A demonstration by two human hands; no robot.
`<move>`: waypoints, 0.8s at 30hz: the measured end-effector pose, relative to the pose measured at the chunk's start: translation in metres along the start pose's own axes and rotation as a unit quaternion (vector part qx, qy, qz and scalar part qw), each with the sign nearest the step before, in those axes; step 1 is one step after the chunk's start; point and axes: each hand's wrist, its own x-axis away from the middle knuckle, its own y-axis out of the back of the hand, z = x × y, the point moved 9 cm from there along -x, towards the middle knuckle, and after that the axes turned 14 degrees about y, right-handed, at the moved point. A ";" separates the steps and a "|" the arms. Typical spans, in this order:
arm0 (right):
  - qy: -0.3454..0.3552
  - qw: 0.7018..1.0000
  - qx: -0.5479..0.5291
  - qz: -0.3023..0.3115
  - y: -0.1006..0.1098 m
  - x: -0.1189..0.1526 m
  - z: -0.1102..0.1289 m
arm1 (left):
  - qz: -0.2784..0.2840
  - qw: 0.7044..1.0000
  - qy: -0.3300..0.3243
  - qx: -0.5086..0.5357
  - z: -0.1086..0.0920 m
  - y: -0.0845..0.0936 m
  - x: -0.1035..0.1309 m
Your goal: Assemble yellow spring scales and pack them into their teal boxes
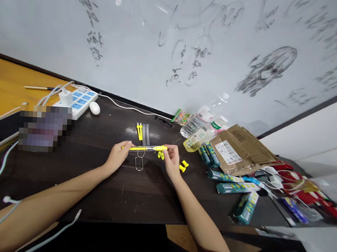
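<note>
- Grasping one end of a slim yellow-and-clear plastic tube with left hand
- Pinching its other, yellow end with right hand
- Holding it crosswise over a dark-brown wood-grained table, near a bent silver wire loop and small yellow plastic pieces
</note>
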 end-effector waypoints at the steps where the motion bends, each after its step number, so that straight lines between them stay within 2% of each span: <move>1: -0.011 1.000 -0.008 0.002 -0.001 0.000 -0.002 | 0.002 1.000 0.000 0.001 0.000 0.000 0.000; 8: -0.070 0.991 -0.111 -0.007 -0.006 0.001 -0.013 | 0.030 0.999 -0.007 0.011 -0.001 -0.005 0.001; 14: -0.110 0.979 -0.168 -0.018 -0.012 0.004 -0.014 | 0.024 0.999 0.019 0.036 0.001 -0.006 0.001; 24: -0.095 0.982 -0.162 -0.025 -0.007 0.002 -0.015 | 0.034 0.998 0.037 0.049 0.000 -0.008 0.004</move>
